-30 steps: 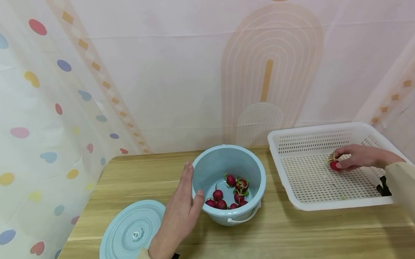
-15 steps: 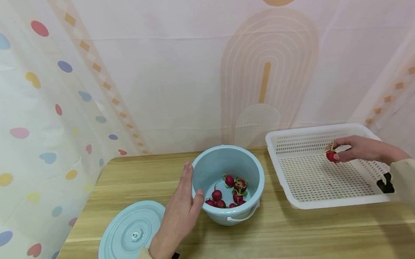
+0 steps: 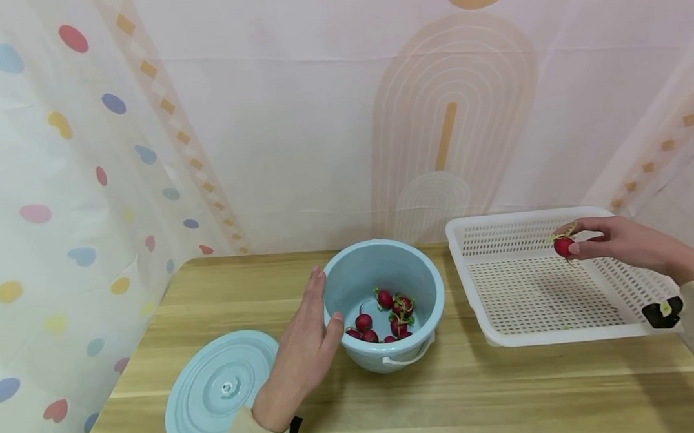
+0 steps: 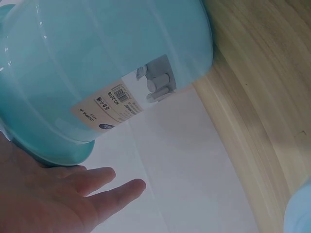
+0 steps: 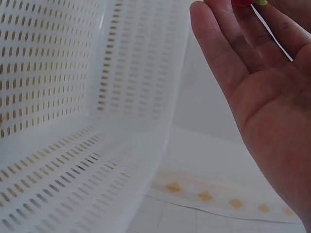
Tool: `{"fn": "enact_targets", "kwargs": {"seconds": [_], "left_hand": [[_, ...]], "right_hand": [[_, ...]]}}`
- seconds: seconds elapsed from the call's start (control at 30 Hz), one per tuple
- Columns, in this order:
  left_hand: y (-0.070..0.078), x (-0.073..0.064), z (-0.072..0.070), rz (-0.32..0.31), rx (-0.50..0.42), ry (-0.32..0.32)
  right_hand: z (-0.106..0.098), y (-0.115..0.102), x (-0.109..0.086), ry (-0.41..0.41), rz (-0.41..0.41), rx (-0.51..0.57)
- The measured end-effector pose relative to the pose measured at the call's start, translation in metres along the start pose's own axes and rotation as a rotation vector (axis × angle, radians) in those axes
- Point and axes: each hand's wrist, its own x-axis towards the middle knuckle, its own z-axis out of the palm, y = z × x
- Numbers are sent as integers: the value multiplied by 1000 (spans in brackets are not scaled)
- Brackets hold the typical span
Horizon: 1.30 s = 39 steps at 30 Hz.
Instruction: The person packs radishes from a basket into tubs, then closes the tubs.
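My right hand (image 3: 618, 238) pinches a radish (image 3: 563, 246) with short green stems between thumb and fingertips, raised above the white perforated basket (image 3: 485, 320). In the right wrist view only a sliver of that radish (image 5: 242, 2) shows at the top edge. With fingers straight, my left hand (image 3: 299, 348) rests against the left side of a light blue bucket (image 3: 350, 278). Several red radishes (image 3: 363, 323) lie at the bottom of the bucket. The left wrist view shows the bucket's labelled outer wall (image 4: 121, 43) and the left hand (image 4: 63, 199) at its rim.
A round blue lid (image 3: 226, 388) lies on the wooden table (image 3: 448, 399), left of the bucket and partly behind the left forearm. The bucket's white handle (image 3: 408, 359) hangs down in front. A patterned curtain (image 3: 297, 135) stands behind the table.
My right hand has lifted the radish up from the basket's floor, and the hand has shifted slightly right. The left hand stays against the bucket.
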Motion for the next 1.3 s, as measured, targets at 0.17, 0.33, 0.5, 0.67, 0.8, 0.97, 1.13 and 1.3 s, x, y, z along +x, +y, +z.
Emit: {"fn": "enact_targets", "kwargs": {"seconds": [0.17, 0.33, 0.5, 0.67, 0.8, 0.97, 1.13, 1.3], "left_hand": [[1, 0, 0, -10, -1, -11], [0, 0, 1, 5, 1, 4], [0, 0, 1, 24, 1, 16], [0, 0, 1, 27, -2, 17], [0, 0, 2, 27, -2, 19], [0, 0, 2, 25, -3, 18], [-1, 0, 2, 20, -8, 19], [0, 1, 3, 22, -11, 20]], "right_hand": [[5, -2, -10, 65, -8, -16], [17, -1, -15, 150, -81, 49], [28, -7, -19, 203, -131, 104], [39, -12, -21, 234, -165, 140], [48, -17, -23, 245, -173, 161], [58, -26, -27, 257, -170, 166], [67, -38, -30, 266, -183, 175], [76, -51, -33, 265, -211, 198]]}}
